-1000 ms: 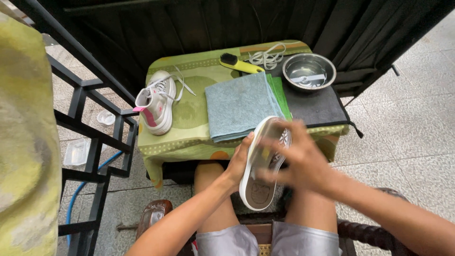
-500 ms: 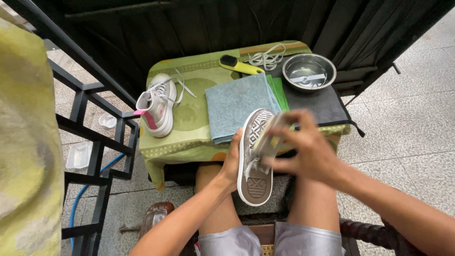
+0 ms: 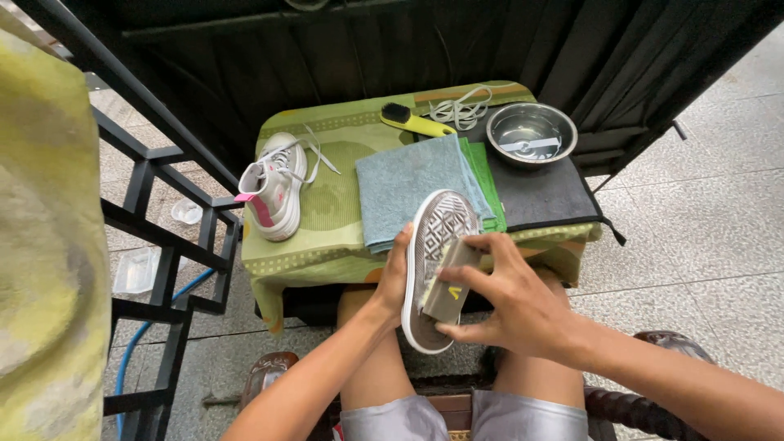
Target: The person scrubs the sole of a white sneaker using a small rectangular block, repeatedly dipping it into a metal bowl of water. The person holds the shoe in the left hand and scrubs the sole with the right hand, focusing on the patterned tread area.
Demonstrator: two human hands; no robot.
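Note:
My left hand (image 3: 393, 282) grips a white sneaker (image 3: 434, 233) from its left side, sole turned up toward me, over my knees at the table's front edge. My right hand (image 3: 508, 298) presses a small grey block-shaped brush (image 3: 451, 286) flat against the grey patterned sole. A second white sneaker with pink trim (image 3: 275, 189) stands upright on the left part of the small table (image 3: 327, 245), its laces loose.
On the green-covered table lie a blue cloth (image 3: 408, 184), a green cloth (image 3: 482, 175), a dark mat (image 3: 543, 196), a steel bowl (image 3: 531, 132), a yellow-handled brush (image 3: 412, 121) and loose white laces (image 3: 461, 106). A black metal railing (image 3: 155, 237) stands left.
The sneaker has tilted so more of its sole faces up, and my right hand has slid down the sole with the brush toward the heel end.

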